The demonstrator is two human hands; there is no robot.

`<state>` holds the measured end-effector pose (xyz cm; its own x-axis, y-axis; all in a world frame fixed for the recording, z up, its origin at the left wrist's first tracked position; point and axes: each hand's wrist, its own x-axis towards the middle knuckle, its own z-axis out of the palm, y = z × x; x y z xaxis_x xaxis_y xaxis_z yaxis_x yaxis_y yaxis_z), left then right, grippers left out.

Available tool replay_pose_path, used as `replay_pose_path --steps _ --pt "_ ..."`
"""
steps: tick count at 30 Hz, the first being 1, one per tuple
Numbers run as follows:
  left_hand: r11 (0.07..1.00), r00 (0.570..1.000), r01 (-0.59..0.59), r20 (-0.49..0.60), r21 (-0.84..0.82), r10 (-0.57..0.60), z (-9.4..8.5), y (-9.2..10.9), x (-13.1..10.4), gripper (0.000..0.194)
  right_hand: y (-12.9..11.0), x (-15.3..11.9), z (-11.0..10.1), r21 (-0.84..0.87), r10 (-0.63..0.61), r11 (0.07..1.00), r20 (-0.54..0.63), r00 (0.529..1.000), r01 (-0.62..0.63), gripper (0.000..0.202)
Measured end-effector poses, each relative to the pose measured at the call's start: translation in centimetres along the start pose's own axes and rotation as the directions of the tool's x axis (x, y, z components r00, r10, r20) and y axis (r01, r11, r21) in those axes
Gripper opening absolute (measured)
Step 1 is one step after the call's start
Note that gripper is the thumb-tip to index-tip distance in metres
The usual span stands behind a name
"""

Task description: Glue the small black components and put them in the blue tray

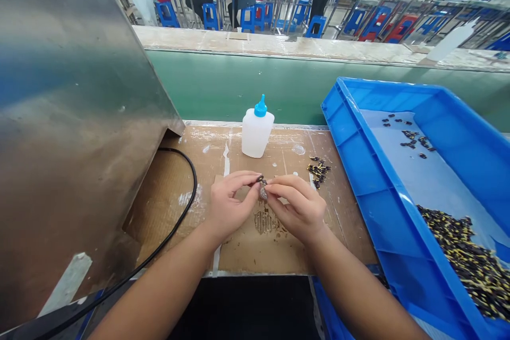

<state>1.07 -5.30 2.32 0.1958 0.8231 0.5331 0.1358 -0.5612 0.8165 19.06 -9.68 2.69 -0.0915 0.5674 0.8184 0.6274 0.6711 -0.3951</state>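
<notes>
Over the middle of the cardboard-covered bench (pixel 247 255), both hands meet at a small dark part (pixel 260 178). My left hand (pixel 233 199) pinches it between thumb and fingertips from the left. Between the fingertips of my right hand (pixel 297 204) is a small greyish piece (pixel 263 192), touching or right beside the dark part. The fingers hide much of both. Behind the hands stands a white bottle (pixel 257 133) with a blue nozzle cap. A small pile of black and yellow parts (pixel 319 171) lies to the right of the hands.
A large blue bin (pixel 370 196) on the right holds many black and yellow parts (pixel 466 255). At the left stands a big metal housing (pixel 79 117), with a black cable (pixel 191 196) beside it. A green ledge wall (pixel 207 85) runs behind; people sit and stand beyond.
</notes>
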Motion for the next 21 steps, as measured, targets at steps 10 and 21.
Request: replay_pose_path --steps 10,21 --pt "0.999 1.0 -0.027 -0.013 0.027 0.028 -0.12 0.26 0.11 0.018 -0.03 -0.07 0.1 -0.005 -0.039 0.999 0.017 0.999 0.039 0.029" --pt "0.994 0.994 -0.096 -0.054 0.059 0.099 -0.19 0.35 0.09 0.018 -0.34 -0.24 0.34 0.037 -0.055 0.998 0.01 0.998 0.054 0.03"
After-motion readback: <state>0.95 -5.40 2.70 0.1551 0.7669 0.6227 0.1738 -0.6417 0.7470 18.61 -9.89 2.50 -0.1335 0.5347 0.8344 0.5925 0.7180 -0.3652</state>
